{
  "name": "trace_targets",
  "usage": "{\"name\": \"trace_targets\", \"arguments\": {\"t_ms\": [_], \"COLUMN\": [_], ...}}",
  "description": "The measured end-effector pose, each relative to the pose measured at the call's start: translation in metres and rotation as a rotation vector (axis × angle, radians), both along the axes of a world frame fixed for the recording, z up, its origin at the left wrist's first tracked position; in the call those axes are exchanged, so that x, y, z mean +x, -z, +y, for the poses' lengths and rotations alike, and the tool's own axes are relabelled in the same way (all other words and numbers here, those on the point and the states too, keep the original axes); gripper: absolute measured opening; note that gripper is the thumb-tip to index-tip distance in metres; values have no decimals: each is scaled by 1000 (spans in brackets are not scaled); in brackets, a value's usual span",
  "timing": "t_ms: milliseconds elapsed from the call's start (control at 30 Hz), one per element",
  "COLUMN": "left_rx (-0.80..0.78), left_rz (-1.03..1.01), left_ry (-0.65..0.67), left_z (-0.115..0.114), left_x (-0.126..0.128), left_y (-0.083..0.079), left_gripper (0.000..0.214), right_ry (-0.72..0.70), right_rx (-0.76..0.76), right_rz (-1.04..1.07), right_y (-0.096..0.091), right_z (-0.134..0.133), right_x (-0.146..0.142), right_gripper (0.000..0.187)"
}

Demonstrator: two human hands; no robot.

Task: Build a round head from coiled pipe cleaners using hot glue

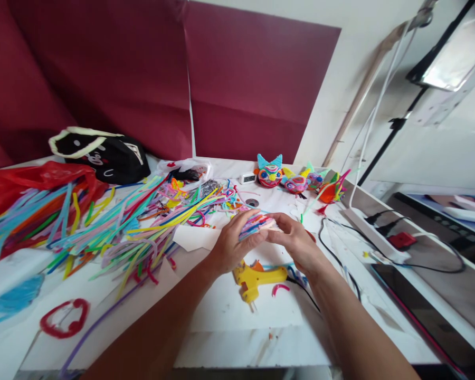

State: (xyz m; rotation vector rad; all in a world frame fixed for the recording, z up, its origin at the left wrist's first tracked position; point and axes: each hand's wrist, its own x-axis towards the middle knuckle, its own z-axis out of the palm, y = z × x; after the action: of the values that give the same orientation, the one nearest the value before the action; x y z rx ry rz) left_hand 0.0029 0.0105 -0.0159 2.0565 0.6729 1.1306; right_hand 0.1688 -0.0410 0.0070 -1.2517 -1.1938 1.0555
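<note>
Between my two hands, above the white table, is a small rounded craft piece covered in pink, blue and red pipe cleaner strips. My left hand wraps its left side, the thumb along the lower edge. From the right, my right hand pinches the other side with thumb and fingers. Part of the piece is hidden behind my fingers. Just below my hands lies a yellow hot glue gun, its black cord running off to the right. A short pink pipe cleaner scrap rests beside it.
Loose pipe cleaners heap across the left, beside a red plastic bag and a black pouch. Finished colourful animal heads stand at the back. A power strip and a phone lie right.
</note>
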Motion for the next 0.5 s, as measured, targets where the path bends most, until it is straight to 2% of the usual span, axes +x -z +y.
{"name": "trace_targets", "arguments": {"t_ms": [300, 500], "left_rx": [117, 93], "left_rz": [-76, -82], "left_ry": [20, 40], "left_z": [3, 4], "left_x": [-3, -5], "left_y": [0, -2], "left_gripper": [45, 44], "right_ry": [-123, -100], "right_rx": [35, 75], "right_rz": [27, 50], "right_y": [-7, -6], "right_z": [-5, -7], "right_x": [5, 5], "right_gripper": [52, 49]}}
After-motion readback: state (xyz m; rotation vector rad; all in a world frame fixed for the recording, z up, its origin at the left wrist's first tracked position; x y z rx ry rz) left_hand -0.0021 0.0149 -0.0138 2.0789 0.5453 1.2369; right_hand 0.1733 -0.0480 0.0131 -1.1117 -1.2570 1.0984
